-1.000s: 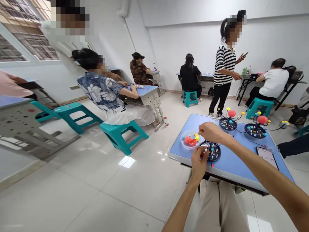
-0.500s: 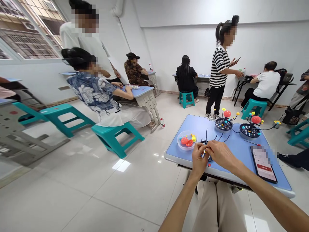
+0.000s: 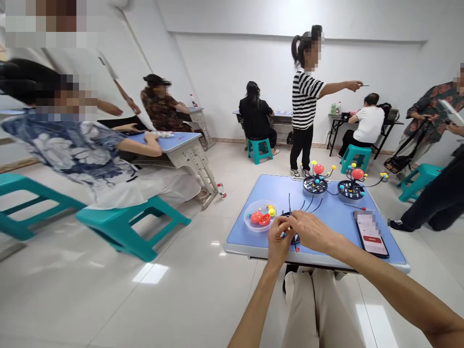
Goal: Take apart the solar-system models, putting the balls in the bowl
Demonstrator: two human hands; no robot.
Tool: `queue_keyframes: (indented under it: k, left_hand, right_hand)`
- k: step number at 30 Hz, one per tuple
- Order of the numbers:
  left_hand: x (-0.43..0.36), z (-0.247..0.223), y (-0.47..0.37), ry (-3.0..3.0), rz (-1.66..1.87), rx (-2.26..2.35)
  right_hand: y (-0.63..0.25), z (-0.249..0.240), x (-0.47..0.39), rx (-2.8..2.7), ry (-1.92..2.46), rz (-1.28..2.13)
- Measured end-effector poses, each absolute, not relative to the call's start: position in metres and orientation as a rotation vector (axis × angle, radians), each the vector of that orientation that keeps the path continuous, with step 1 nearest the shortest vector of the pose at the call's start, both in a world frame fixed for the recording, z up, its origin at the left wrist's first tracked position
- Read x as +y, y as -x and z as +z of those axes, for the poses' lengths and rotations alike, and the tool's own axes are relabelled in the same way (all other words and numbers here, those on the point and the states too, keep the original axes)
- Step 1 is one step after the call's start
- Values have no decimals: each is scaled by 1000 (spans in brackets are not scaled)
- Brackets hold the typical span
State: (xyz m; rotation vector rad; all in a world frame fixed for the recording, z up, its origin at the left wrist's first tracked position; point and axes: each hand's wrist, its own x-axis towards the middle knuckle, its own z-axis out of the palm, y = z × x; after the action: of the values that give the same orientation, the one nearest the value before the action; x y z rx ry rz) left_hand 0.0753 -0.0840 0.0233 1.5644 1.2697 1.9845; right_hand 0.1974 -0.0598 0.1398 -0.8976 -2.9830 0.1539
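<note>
Near the worktop [image 3: 337, 227]'s near edge, a little left of its middle, the left hand [image 3: 280, 238] and right hand [image 3: 310, 230] meet, fingers bent inward, over the black base [image 3: 296, 239]; I cannot tell what they grip. A tub [image 3: 247, 226] sits by the left edge, one model [image 3: 314, 185] at the far edge, the phone [image 3: 371, 237] by the right.

Blue tabletop [image 3: 272, 191], several items present.
Left of the phone [image 3: 370, 241]: dark base [image 3: 296, 239], partly hidden; farther left, clear tub [image 3: 248, 222]. Beyond the phone: thin red-ended rod [image 3: 353, 207], then two ball-topped models [image 3: 315, 185].
</note>
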Motion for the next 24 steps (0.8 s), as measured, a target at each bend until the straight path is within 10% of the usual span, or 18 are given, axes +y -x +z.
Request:
queue_keyframes:
  k: [24]
  left_hand:
    - [-84,25,-74,-1551,1960,1233]
  right_hand:
    - [-196,167,-57,-2862,974,77]
